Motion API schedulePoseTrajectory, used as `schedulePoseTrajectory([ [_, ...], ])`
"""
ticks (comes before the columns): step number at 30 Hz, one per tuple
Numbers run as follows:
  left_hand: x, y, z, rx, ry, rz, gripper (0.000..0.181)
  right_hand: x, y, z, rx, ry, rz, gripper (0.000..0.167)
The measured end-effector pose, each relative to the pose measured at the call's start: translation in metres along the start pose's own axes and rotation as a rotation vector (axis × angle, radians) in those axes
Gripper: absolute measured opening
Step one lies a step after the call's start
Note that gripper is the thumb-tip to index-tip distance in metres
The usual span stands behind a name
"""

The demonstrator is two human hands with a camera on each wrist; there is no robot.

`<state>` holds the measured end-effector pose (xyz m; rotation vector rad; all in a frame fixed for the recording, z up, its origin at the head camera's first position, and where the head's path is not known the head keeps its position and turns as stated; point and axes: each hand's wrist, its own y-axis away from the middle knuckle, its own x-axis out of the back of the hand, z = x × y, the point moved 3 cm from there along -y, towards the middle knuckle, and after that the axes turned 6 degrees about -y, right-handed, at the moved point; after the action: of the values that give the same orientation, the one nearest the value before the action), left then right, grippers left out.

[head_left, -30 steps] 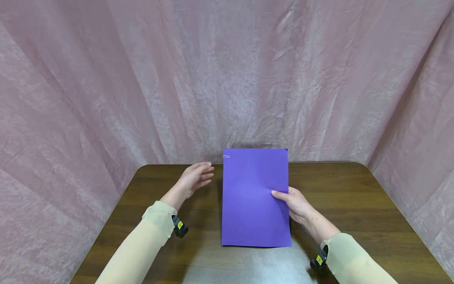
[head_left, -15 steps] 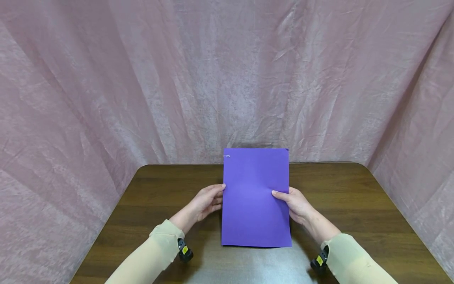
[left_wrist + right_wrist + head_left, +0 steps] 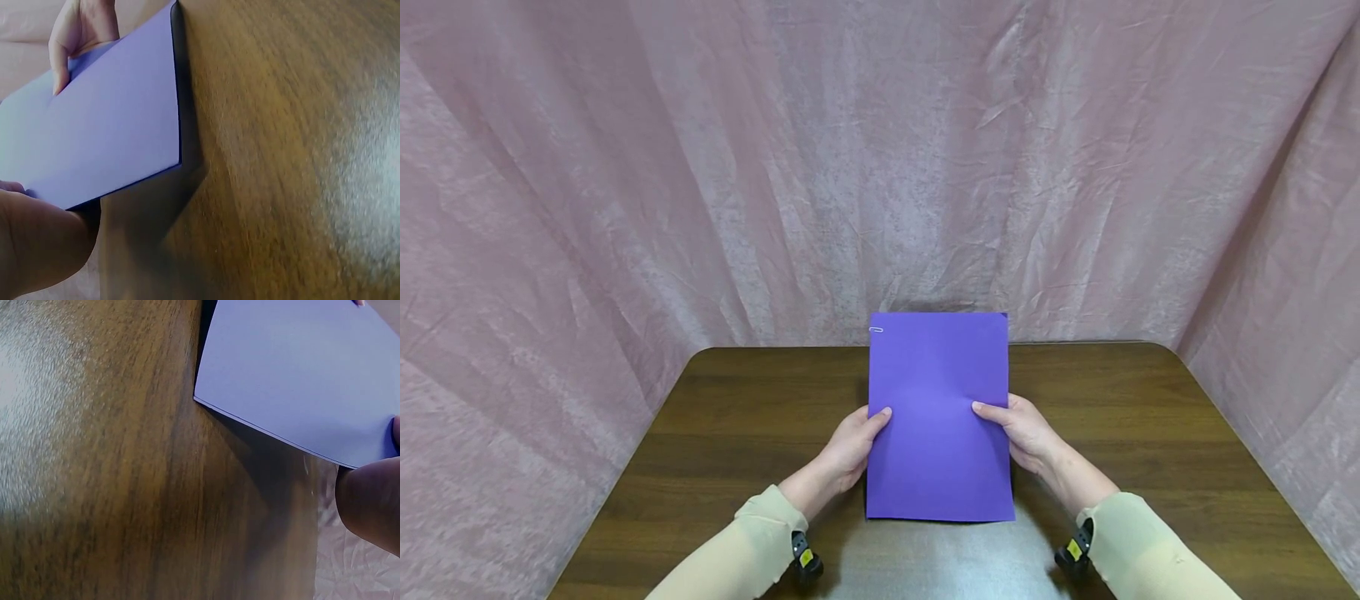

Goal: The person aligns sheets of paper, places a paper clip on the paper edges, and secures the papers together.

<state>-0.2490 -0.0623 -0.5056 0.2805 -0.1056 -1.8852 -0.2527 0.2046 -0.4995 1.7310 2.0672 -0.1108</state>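
Observation:
Purple paper sheets (image 3: 936,475) stand raised over the table in the head view, long side upright, with a thin edge of stacked layers showing in the right wrist view. A white paper clip (image 3: 876,329) sits at their top left corner. My left hand (image 3: 850,446) grips the left edge, its thumb on the front face and the fingers hidden behind. On the opposite edge my right hand (image 3: 1030,433) holds the paper the same way, thumb in front. The lower corner of the purple paper (image 3: 125,125) shows close above the wood in the left wrist view.
A brown wooden table (image 3: 737,400) with rounded back corners lies beneath. Glare brightens its front middle. A pink velvety curtain (image 3: 850,167) hangs right behind the table's back edge and along the sides.
My left hand has come down and to the right, from beside the paper to gripping its left edge. The right hand has kept its hold, and the paper has barely shifted.

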Motion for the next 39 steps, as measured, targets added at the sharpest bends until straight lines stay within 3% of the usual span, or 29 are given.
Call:
schedulePoseTrajectory([
  [9, -0.0029, -0.0005, -0.0008, -0.029, 0.010, 0.037, 0.030, -0.0002, -0.0007, 0.0001, -0.002, 0.007, -0.016, 0.007],
  [26, -0.0038, -0.0004, -0.0023, -0.024, 0.011, 0.080, 0.029, 0.0006, 0.0008, -0.0016, -0.027, 0.009, -0.043, 0.008],
  [39, -0.0037, -0.0013, -0.0017, -0.020, 0.044, 0.078, 0.026, -0.0002, 0.0036, -0.0029, -0.035, -0.004, -0.040, 0.007],
])
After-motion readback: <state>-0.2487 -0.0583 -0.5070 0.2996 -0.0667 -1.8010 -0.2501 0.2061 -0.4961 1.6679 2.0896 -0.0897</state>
